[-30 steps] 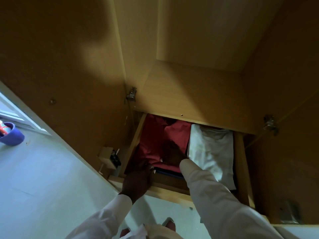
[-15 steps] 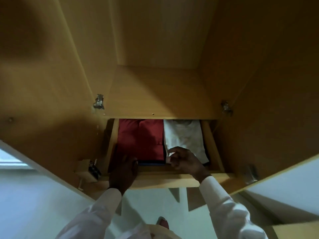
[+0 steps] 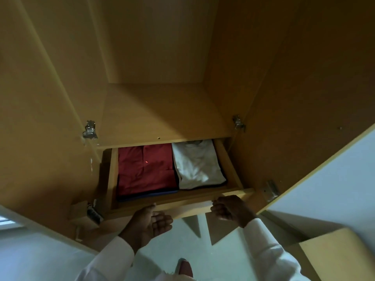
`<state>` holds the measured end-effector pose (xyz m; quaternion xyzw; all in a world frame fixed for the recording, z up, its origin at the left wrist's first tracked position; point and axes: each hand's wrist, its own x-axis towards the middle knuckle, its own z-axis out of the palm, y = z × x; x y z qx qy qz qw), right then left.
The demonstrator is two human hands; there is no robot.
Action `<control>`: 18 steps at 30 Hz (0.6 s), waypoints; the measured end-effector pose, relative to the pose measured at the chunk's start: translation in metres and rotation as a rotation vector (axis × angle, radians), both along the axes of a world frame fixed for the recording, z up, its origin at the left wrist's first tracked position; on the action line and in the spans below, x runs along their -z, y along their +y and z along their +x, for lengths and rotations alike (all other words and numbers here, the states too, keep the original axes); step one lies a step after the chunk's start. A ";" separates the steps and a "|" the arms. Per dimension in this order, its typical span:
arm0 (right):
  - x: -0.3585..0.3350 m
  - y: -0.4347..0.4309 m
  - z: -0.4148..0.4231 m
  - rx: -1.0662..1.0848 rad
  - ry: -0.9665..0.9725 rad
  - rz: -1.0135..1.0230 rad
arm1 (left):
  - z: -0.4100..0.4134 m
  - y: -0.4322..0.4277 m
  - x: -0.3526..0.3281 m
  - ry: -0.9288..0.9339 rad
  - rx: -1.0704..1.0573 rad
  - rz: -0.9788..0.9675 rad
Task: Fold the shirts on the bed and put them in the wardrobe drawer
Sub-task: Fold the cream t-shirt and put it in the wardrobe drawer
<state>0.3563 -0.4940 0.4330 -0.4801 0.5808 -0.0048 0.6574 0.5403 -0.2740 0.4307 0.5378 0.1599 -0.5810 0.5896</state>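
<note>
The stowing step appears all but finished, and closing the drawer (image 3: 228, 165) is judged to be the step in hand. Inside the drawer, a folded red shirt (image 3: 146, 169) is laid flat against its left wall, and a folded white shirt (image 3: 197, 165) is laid beside it against the right wall, the two touching along one edge. Under the red shirt, at the end nearest the drawer front (image 3: 188, 205), the edge of a dark blue garment (image 3: 150, 196) is seen. Both shirts are seen as neat rectangles with few creases, below the drawer's rim.

The left hand (image 3: 150, 218) is held palm up just outside the drawer front, fingers loosely curled round nothing, the thumb tip touching the panel's top edge. The right hand (image 3: 229, 209) is set further right on the same panel, fingers curled against its face and the thumb at its upper edge, so the panel looks pinched.

An even push from both hands would be called for next, so that the drawer is slid straight under the wardrobe shelf (image 3: 162, 110). Whether more shirts remain on the bed cannot be told.
</note>
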 end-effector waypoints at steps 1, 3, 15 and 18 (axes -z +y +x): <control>0.001 0.000 0.001 0.012 -0.014 -0.001 | -0.002 -0.001 0.000 -0.020 0.002 -0.005; 0.004 -0.002 0.004 0.028 -0.033 -0.005 | -0.003 -0.003 0.002 -0.059 0.012 -0.014; -0.010 -0.037 0.060 0.000 -0.105 -0.014 | 0.038 -0.056 0.006 -0.201 -0.137 0.008; -0.011 -0.047 0.076 0.015 -0.125 -0.016 | 0.050 -0.073 0.004 -0.229 -0.223 0.013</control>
